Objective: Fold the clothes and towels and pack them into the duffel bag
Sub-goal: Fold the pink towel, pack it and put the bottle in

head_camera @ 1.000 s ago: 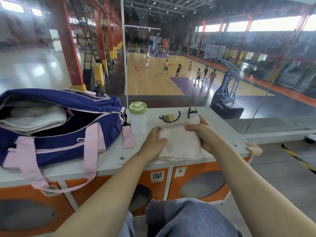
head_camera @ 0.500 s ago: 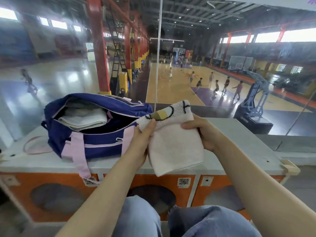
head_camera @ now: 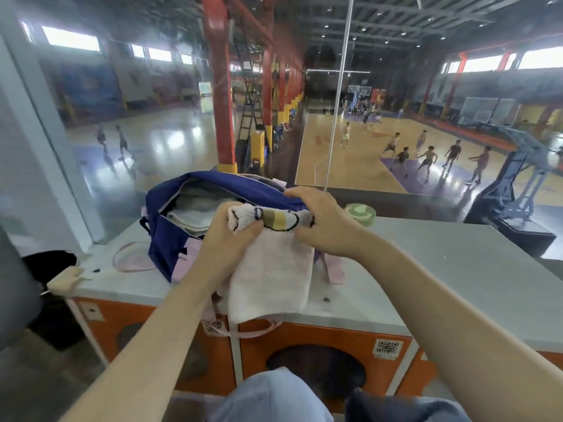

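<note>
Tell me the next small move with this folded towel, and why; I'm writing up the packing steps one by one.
Probably lower the folded towel forward into the open duffel bag. Both the left hand and the right hand grip its top edge right at the bag's mouth, the zip is open, and folded light cloth already lies inside with room beside it.

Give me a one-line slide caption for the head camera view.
Both hands, left and right, carry a folded white towel to the open navy duffel bag.
</note>
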`<state>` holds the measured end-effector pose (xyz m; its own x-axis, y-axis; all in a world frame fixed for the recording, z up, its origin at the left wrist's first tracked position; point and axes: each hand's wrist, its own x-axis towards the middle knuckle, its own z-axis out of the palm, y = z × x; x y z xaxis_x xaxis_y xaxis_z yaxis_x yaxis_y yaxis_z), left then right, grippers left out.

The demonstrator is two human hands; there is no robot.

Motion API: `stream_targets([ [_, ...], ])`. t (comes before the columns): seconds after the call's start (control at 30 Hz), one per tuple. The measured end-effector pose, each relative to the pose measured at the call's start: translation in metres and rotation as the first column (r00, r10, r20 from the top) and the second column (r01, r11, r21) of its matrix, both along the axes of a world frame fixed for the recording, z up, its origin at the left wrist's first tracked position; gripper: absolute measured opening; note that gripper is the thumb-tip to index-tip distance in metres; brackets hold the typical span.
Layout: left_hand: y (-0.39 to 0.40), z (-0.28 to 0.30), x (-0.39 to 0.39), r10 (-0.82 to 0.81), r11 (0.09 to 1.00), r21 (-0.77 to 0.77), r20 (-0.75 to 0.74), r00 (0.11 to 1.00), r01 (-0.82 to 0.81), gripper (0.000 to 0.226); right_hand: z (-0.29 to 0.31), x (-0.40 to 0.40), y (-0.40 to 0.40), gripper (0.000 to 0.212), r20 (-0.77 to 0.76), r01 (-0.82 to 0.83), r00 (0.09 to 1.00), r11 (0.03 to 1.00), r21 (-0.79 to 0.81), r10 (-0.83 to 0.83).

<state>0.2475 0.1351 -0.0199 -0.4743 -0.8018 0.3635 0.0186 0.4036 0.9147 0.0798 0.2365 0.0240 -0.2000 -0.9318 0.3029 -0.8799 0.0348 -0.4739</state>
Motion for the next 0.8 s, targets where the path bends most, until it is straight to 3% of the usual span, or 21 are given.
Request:
stream_targets([
  [0.03, -0.002, 0.000, 0.002, -0.024, 1.000, -0.012, 0.002, 1.000, 0.024, 0.028, 0.001, 0.004, -0.005, 0.056, -0.102, -0.017, 0.995, 0.999, 0.040, 0.021],
  [0.1, -0.009, -0.003, 0.007, -0.107, 0.994, -0.009, 0.006, 0.994, 0.107, 0.030, 0.001, 0.011, -0.013, 0.040, -0.166, -0.057, 0.983, 0.988, 0.142, 0.080],
  [0.17, -0.014, -0.007, 0.013, -0.236, 0.971, 0.034, -0.035, 0.971, 0.237, 0.030, -0.001, 0.015, -0.016, 0.036, -0.087, -0.115, 0.986, 0.965, 0.237, 0.139],
  [0.27, -0.024, -0.013, 0.017, -0.320, 0.945, 0.057, -0.039, 0.947, 0.322, 0.035, -0.004, 0.018, -0.019, 0.027, -0.031, -0.143, 0.987, 0.958, 0.250, 0.155],
  [0.33, -0.031, -0.014, 0.015, -0.284, 0.959, 0.013, 0.069, 0.956, 0.283, 0.038, -0.010, 0.020, -0.024, 0.005, -0.120, -0.074, 0.988, 0.976, 0.207, 0.100],
  [0.4, -0.042, -0.011, 0.011, -0.235, 0.963, -0.088, 0.196, 0.952, 0.255, 0.037, -0.015, 0.021, -0.031, 0.012, -0.173, 0.010, 0.985, 0.982, 0.188, 0.023],
  [0.53, -0.073, 0.003, 0.000, -0.034, 0.959, -0.272, 0.154, 0.988, 0.075, 0.028, -0.015, 0.013, -0.044, 0.015, -0.121, 0.034, 0.993, 0.956, 0.291, 0.001],
  [0.57, -0.084, 0.007, -0.005, 0.061, 0.909, -0.416, 0.155, 0.986, 0.009, 0.029, -0.016, 0.011, -0.047, 0.015, -0.118, 0.042, 0.993, 0.949, 0.313, -0.005],
  [0.6, -0.097, 0.010, -0.013, 0.148, 0.804, -0.594, 0.176, 0.973, -0.015, 0.033, -0.016, 0.010, -0.050, 0.017, -0.123, 0.049, 0.992, 0.945, 0.322, -0.009],
  [0.67, -0.121, 0.015, -0.033, 0.335, 0.527, -0.845, 0.304, 0.892, 0.090, 0.048, -0.019, 0.009, -0.059, 0.020, -0.198, 0.068, 0.980, 0.951, 0.301, -0.007],
  [0.73, -0.145, 0.017, -0.053, 0.551, 0.351, -0.891, 0.445, 0.706, 0.287, 0.064, -0.021, 0.010, -0.064, 0.020, -0.367, 0.104, 0.930, 0.960, 0.262, -0.001],
  [0.8, -0.163, 0.021, -0.069, 0.699, 0.296, -0.870, 0.479, 0.532, 0.394, 0.071, -0.020, 0.008, -0.066, 0.015, -0.453, 0.106, 0.891, 0.963, 0.248, 0.019],
])
